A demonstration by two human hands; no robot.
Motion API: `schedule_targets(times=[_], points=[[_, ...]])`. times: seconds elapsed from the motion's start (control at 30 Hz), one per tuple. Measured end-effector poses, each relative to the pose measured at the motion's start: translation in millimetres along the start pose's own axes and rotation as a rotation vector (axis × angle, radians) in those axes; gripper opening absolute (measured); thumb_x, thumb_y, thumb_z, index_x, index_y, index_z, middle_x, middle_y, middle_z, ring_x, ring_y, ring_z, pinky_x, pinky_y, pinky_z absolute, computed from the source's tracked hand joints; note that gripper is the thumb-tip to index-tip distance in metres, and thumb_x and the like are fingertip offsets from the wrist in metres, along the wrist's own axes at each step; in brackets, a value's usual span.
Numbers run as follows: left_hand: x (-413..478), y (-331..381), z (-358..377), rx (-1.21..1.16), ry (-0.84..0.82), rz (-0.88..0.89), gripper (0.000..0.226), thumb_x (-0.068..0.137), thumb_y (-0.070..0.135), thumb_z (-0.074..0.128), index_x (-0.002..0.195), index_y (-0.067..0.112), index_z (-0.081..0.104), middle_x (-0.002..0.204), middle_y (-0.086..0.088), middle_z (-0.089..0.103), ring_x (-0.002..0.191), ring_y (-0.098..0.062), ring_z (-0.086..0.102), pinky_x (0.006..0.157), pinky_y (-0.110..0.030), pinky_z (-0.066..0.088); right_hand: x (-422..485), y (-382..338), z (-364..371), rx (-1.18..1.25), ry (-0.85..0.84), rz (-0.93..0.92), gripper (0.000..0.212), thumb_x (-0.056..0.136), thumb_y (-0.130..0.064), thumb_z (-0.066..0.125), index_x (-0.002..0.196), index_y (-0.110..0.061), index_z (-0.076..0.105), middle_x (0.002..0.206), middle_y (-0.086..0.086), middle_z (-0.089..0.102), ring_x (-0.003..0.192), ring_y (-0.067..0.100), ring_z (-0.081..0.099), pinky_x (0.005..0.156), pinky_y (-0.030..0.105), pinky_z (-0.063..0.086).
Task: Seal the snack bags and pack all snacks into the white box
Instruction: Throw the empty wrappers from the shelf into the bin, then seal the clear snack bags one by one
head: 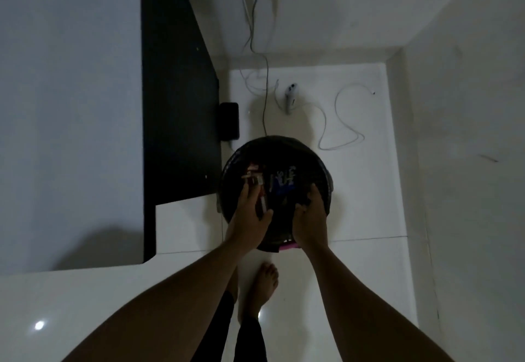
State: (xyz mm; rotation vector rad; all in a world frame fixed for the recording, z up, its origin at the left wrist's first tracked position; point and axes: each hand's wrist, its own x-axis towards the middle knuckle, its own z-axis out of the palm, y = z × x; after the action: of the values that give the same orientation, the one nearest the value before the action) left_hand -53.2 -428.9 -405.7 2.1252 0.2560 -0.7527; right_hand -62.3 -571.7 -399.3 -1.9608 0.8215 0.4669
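Both hands are down in a round black bin (pixel 324 168) on the floor. Left hand (pixel 250 214) is closed around a small flat packet (pixel 260 201) with a pale edge, which sticks out between the thumb and the fingers. Right hand (pixel 311 217) grips the dark liner at the near right side of the bin, its fingers curled over the rim (whether it also holds something small under the fingers, I cannot tell, because the light is very weak).

Inside the bin I can see a red wrapper (pixel 253 169) at the upper left and a blue wrapper (pixel 284 182) with white letters near the middle. These look like snack packs, but they are too dark to read. A bit of pink (pixel 289 246) shows at the near edge of the bin, under the wrists.

No white box is in this view, and I see no clip or sealing tool. The white floor (pixel 355 197) behind the bin has only loose cables (pixel 341 123) and a small white device (pixel 290 97); a dark cabinet (pixel 176 106) stands to the left, and bare feet (pixel 262 285) stand below the bin.

My judgement is that the task is at an early step or a side step: I see no sealed bag and nothing packed. Still to do are the sealing, finding the box and packing.
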Motion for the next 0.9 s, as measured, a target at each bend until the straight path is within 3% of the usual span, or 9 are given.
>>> schedule_targets(times=[0.07, 0.23, 0.4, 0.53, 0.67, 0.77, 0.8, 0.83, 0.9], points=[[-15.5, 16.5, -10.6, 0.009, 0.017, 0.013, 0.07, 0.096, 0.025, 0.058, 0.155, 0.023, 0.021, 0.164, -0.004, 0.005, 0.149, -0.025, 0.015, 0.111, -0.031, 0.025, -13.3, -12.3, -13.0, -0.005, 0.0, -0.005, 0.063, 0.097, -0.007, 0.042, 0.155, -0.015, 0.02, 0.156, 0.008, 0.033, 0.144, 0.024, 0.031, 0.118, 0.039, 0.031], [-68.7, 71.1, -51.8, 0.037, 0.064, 0.075, 0.066, 0.097, 0.029, 0.056, 0.154, 0.025, 0.024, 0.164, 0.0, 0.011, 0.149, -0.019, 0.016, 0.112, -0.023, 0.015, -67.3, -64.1, -55.4, -0.009, 0.007, -0.122, 0.062, 0.094, -0.008, 0.039, 0.153, -0.021, 0.024, 0.155, 0.004, 0.035, 0.142, 0.022, 0.035, 0.114, 0.046, 0.039], [-146.6, 139.5, -111.8, -0.058, 0.156, 0.163, 0.063, 0.097, 0.039, 0.053, 0.152, 0.023, 0.028, 0.16, -0.001, 0.026, 0.145, -0.02, 0.027, 0.12, -0.041, 0.025, -147.3, -133.7, -99.9, -0.003, 0.012, -0.234, 0.052, 0.102, -0.021, 0.041, 0.152, -0.022, 0.029, 0.153, 0.002, 0.038, 0.142, 0.023, 0.035, 0.117, 0.046, 0.033], [-198.6, 165.5, -171.4, -0.034, 0.274, 0.249, 0.058, 0.097, 0.034, 0.056, 0.149, 0.017, 0.036, 0.154, -0.001, 0.035, 0.142, -0.018, 0.033, 0.112, -0.022, 0.023, -199.8, -199.2, -117.2, 0.019, -0.05, -0.317, 0.053, 0.102, -0.012, 0.04, 0.153, -0.017, 0.027, 0.155, 0.004, 0.035, 0.142, 0.022, 0.035, 0.118, 0.036, 0.028], [-246.1, 173.8, -243.2, -0.066, 0.431, 0.282, 0.054, 0.095, 0.027, 0.061, 0.144, 0.011, 0.043, 0.147, -0.004, 0.042, 0.131, -0.014, 0.043, 0.101, -0.015, 0.029, -253.0, -268.8, -111.4, 0.021, -0.091, -0.531, 0.052, 0.102, -0.004, 0.04, 0.151, -0.005, 0.025, 0.156, 0.013, 0.031, 0.142, 0.024, 0.033, 0.119, 0.029, 0.024], [-272.5, 169.4, -295.3, -0.123, 0.549, 0.32, 0.058, 0.093, 0.024, 0.064, 0.145, 0.009, 0.042, 0.15, -0.01, 0.039, 0.13, -0.02, 0.047, 0.103, -0.016, 0.033, -281.8, -316.0, -90.4, -0.018, -0.122, -0.696, 0.048, 0.101, -0.001, 0.04, 0.148, -0.001, 0.031, 0.145, 0.012, 0.041, 0.13, 0.018, 0.041, 0.109, 0.011, 0.027], [-280.6, 166.8, -312.3, -0.121, 0.582, 0.316, 0.059, 0.093, 0.024, 0.065, 0.145, 0.009, 0.042, 0.15, -0.011, 0.04, 0.131, -0.023, 0.047, 0.106, -0.022, 0.036, -288.1, -330.5, -79.8, -0.015, -0.138, -0.752, 0.047, 0.101, -0.001, 0.04, 0.147, -0.002, 0.034, 0.14, 0.009, 0.044, 0.126, 0.019, 0.045, 0.109, 0.015, 0.033], [-287.0, 162.3, -329.1, -0.118, 0.622, 0.322, 0.06, 0.092, 0.025, 0.065, 0.145, 0.009, 0.042, 0.149, -0.012, 0.04, 0.131, -0.025, 0.046, 0.11, -0.031, 0.039, -296.0, -343.9, -69.0, -0.015, -0.149, -0.786, 0.047, 0.1, -0.003, 0.041, 0.147, -0.005, 0.035, 0.142, 0.01, 0.044, 0.125, 0.024, 0.049, 0.111, 0.027, 0.04], [-298.1, 149.3, -360.9, -0.114, 0.699, 0.312, 0.061, 0.091, 0.027, 0.066, 0.144, 0.008, 0.043, 0.147, -0.014, 0.043, 0.132, -0.026, 0.046, 0.11, -0.043, 0.041, -310.7, -366.3, -45.6, -0.021, -0.169, -0.835, 0.05, 0.1, -0.005, 0.042, 0.149, -0.008, 0.032, 0.146, 0.014, 0.042, 0.125, 0.033, 0.051, 0.11, 0.046, 0.041]])
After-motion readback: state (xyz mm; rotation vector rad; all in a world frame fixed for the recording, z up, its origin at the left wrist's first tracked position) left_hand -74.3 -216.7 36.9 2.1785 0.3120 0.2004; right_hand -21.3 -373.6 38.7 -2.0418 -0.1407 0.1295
